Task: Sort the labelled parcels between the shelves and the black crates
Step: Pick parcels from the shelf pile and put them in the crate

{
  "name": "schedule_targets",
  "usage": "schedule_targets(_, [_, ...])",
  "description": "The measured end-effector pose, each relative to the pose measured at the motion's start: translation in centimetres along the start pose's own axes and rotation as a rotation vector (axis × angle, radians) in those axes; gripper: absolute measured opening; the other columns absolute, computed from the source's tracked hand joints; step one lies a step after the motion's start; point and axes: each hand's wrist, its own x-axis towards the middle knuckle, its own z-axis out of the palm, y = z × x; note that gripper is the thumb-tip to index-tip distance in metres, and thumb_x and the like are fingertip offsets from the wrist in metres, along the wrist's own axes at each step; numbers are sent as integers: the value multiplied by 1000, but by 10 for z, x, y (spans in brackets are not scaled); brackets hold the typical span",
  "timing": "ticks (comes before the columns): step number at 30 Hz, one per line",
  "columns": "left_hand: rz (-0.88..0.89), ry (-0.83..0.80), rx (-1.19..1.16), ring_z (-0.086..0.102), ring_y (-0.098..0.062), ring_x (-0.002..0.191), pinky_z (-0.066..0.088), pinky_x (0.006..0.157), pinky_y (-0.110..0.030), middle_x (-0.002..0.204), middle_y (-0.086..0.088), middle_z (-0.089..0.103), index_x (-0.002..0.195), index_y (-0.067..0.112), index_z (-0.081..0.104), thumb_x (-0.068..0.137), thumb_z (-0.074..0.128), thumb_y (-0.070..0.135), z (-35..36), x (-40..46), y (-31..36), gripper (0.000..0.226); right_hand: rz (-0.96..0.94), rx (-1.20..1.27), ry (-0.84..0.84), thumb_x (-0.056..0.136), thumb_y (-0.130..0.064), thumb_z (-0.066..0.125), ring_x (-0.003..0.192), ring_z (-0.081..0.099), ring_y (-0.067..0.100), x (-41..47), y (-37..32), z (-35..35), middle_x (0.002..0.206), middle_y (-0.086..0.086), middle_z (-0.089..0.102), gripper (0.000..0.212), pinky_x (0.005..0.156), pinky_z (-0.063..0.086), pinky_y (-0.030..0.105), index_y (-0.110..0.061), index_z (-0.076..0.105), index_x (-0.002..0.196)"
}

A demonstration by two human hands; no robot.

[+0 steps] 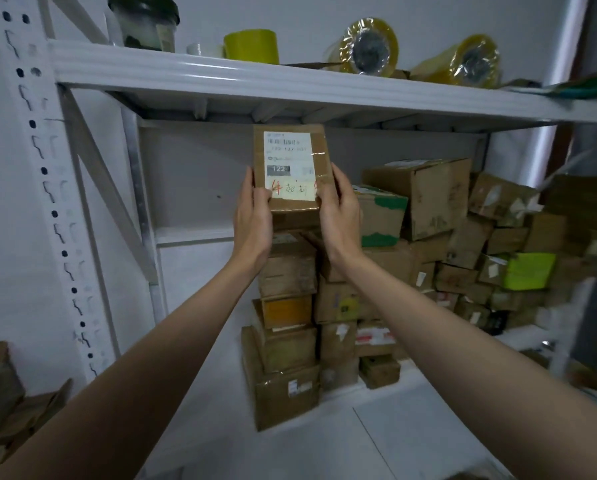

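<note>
Both hands holding up one small brown parcel (292, 171) in front of the white shelf unit (221, 77), just above the stacked boxes on the lower shelf (200, 233). Left hand (252, 216) is gripping its lower left edge, right hand (338, 213) its lower right edge; each grip is curled round the box w/ thumb on the front face. Parcel's white label (288, 161) is showing a barcode, then "122-122-…" (last digits blurry), a grey block w/ "122", and a yellowish strip w/ a red handwritten "4" plus 2 handwritten characters, too small to read. Below and to the right, a pile of cardboard boxes (428, 237), too many and too blurry to count; labels unreadable. On the top shelf: 2 rolls of clear tape (368, 46), 1 yellow-green roll (252, 45), 1 dark tub (144, 22).
</note>
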Motion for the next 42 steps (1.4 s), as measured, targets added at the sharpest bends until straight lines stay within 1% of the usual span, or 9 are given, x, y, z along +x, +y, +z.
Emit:
schedule_targets(5, [28,-101,-40,54,-7,127,48,107,-41,144,7,54,155,30,33,103,33,48,46,-16,20,55,9,-103,104,104,-39,45,119,61,11,-11,-12,-52,130,-2,66,48,103,52,43,-26,43,151])
schedule_targets(12, [-23,-306,-161,58,0,118,46,105,-31,132,15,62,154,31,36,105,33,45,150,-65,35,52,-1,-284,282,106,-28,42,112,64,12,-29,-17,-166,126,0,68,45,95,55,28,-21,45,151])
schedule_targets(16, [-83,-430,-229,59,9,104,46,94,-21,116,23,65,152,33,41,100,33,47,223,-102,48,54,53,-379,392,103,-40,40,116,63,12,-42,-13,-242,127,-2,67,53,101,53,41,-22,42,153])
schedule_targets(26, [-113,-776,-322,64,-10,106,50,86,-25,119,10,69,141,34,54,92,33,51,429,-212,95,56,103,-634,633,106,-21,37,95,61,-5,-79,-31,-464,105,-16,65,33,84,46,15,-28,56,132])
schedule_targets(30, [-123,-874,-361,58,-13,105,44,81,-22,126,4,66,139,29,56,99,39,39,512,-267,116,45,152,-742,731,105,-18,41,87,52,-27,-101,-35,-558,102,-19,60,36,72,38,-1,-16,56,138])
schedule_targets(33, [-121,-951,-396,59,-1,98,45,83,-19,116,11,66,138,33,54,103,35,37,566,-305,130,40,181,-776,781,105,-21,42,98,58,-9,-113,-32,-618,109,-14,63,35,86,44,13,-19,57,137])
schedule_targets(35, [-125,-990,-391,58,10,88,41,72,-2,108,17,65,137,32,55,106,34,34,597,-327,138,37,191,-788,812,105,-24,42,103,59,0,-120,-31,-653,109,-17,63,36,93,48,25,-21,55,139])
schedule_targets(40, [-151,-1074,-420,60,-12,109,42,77,-15,126,7,65,137,31,55,100,33,40,667,-372,141,44,242,-839,889,106,-30,43,105,62,2,-130,-18,-731,113,-11,68,35,89,50,21,-17,57,135])
schedule_targets(42, [-156,-1113,-399,56,-8,105,38,72,-5,125,10,62,139,29,54,105,33,36,697,-385,135,41,258,-859,919,105,-30,41,109,63,11,-131,-7,-759,119,-3,69,36,88,51,24,-17,58,134])
